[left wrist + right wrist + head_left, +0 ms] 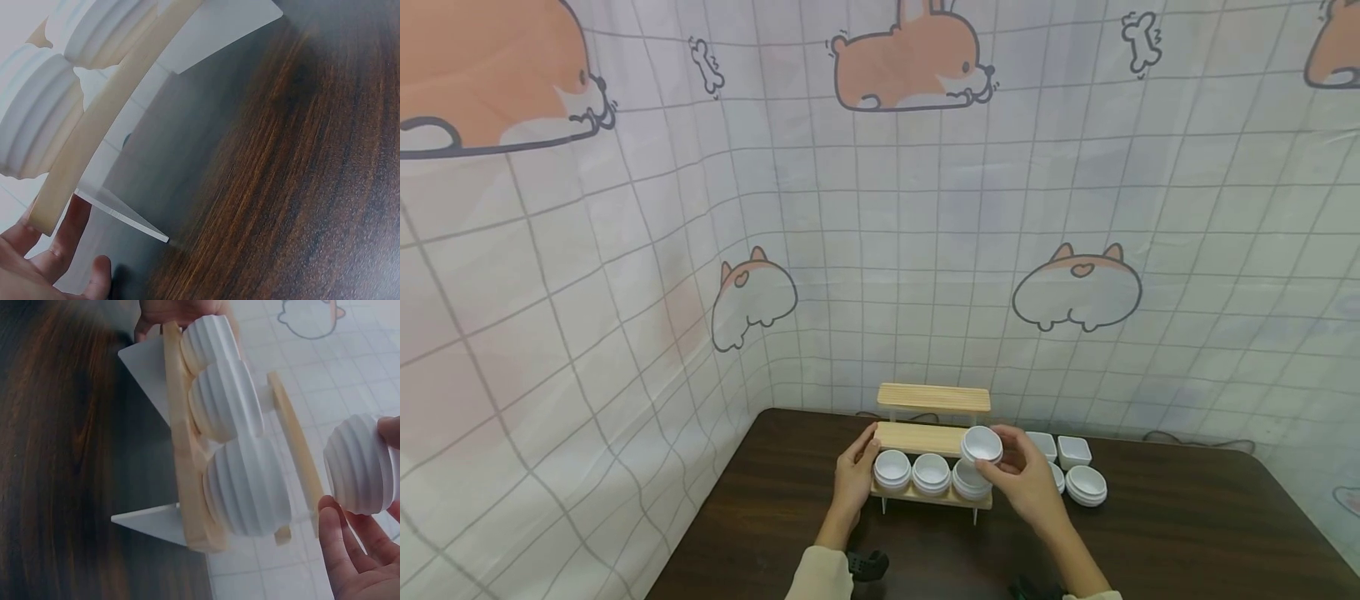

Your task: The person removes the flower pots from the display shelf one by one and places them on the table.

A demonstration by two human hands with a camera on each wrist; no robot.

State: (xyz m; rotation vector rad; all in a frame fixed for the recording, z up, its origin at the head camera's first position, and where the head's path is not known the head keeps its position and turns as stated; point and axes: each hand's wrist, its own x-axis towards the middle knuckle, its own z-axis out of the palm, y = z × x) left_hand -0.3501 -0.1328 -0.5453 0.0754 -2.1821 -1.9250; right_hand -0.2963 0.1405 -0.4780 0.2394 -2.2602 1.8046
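A tiered wooden display rack (917,437) with clear supports stands on the table. Three white ribbed bowls (932,472) sit in a row on its lowest board. My right hand (1026,479) pinches another white ribbed bowl (982,444) between thumb and fingers, raised above the row's right end, near the middle board. In the right wrist view this held bowl (359,465) is apart from the row. My left hand (852,482) rests against the rack's left end. In the left wrist view, its fingers (72,225) touch the lowest board's end and the thumb stands away.
Right of the rack, beside my right hand, are white square dishes (1073,451) and round white bowls (1086,484). A dark cable (1198,438) lies along the back edge of the brown wooden table (1172,533). A patterned curtain (917,275) hangs behind and at the left.
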